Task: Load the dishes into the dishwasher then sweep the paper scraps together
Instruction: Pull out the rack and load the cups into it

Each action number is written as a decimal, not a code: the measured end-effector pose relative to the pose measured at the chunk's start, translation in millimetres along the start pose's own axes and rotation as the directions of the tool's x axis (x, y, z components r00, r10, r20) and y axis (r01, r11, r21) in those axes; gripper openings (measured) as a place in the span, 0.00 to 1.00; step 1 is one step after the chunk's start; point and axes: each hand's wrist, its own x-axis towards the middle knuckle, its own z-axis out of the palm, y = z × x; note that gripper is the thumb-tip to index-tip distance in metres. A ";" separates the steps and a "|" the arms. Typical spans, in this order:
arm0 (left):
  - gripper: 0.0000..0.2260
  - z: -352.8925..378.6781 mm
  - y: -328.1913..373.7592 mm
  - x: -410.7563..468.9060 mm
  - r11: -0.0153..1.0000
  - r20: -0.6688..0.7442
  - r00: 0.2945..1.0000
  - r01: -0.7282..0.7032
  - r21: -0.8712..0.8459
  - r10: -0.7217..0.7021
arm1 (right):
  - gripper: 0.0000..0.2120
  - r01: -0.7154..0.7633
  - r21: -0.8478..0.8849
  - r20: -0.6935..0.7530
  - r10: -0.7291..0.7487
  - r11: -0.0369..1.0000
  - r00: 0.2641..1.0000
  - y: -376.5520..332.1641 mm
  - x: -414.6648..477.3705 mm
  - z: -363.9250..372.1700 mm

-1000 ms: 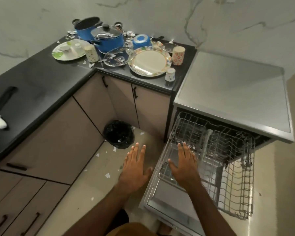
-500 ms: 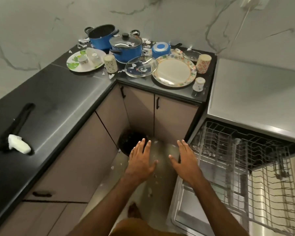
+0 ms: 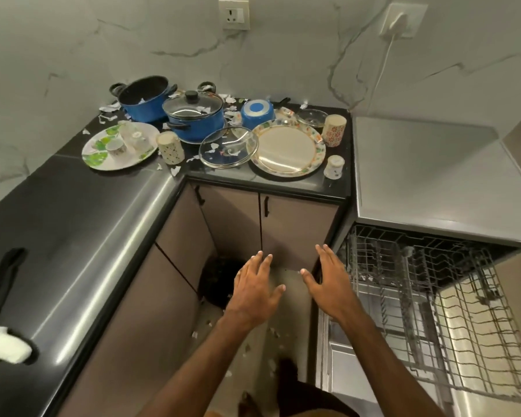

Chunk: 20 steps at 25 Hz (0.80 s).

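Our hands: left hand [image 3: 253, 291] and right hand [image 3: 328, 284] hover side by side before the cabinet doors, fingers straight and spread, holding nothing
Dishes: large round cream plate with flowered rim [image 3: 288, 149] and blue metal pot with glass lid [image 3: 196, 118] crowd the far corner of the black stone counter [image 3: 88, 212], not yet loaded
Rack: grey wire dishwasher rack [image 3: 463, 326] stands pulled out, we think to receive them
Scraps: white torn paper scraps [image 3: 175, 170] lie among the dishes
Room: the rack edge is just beside our right hand; the way up to the plate looks open
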 end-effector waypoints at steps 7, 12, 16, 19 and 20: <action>0.37 -15.9 23.5 81.5 0.997 0.058 0.995 -0.077 0.023 0.075 | 0.38 -0.033 0.045 -0.021 0.034 0.998 0.999 1.5 60.0 -14.4; 0.36 -18.5 47.2 164.6 0.997 0.075 0.995 -0.071 0.031 0.069 | 0.38 -0.025 0.103 -0.050 0.030 0.994 0.998 17.0 136.8 -46.1; 0.36 -19.2 70.4 228.9 0.999 0.071 0.996 -0.046 -0.004 0.047 | 0.37 -0.073 0.085 -0.046 0.077 0.994 0.996 34.6 188.1 -77.1; 0.36 -13.3 92.7 267.1 0.998 0.076 0.996 -0.056 -0.019 0.057 | 0.37 -0.125 0.070 -0.024 0.127 0.990 0.992 50.0 219.3 -95.8; 0.36 -10.9 99.1 276.1 0.998 0.089 0.994 -0.058 -0.025 0.060 | 0.37 -0.153 0.071 -0.007 0.153 0.986 0.988 54.4 228.5 -100.6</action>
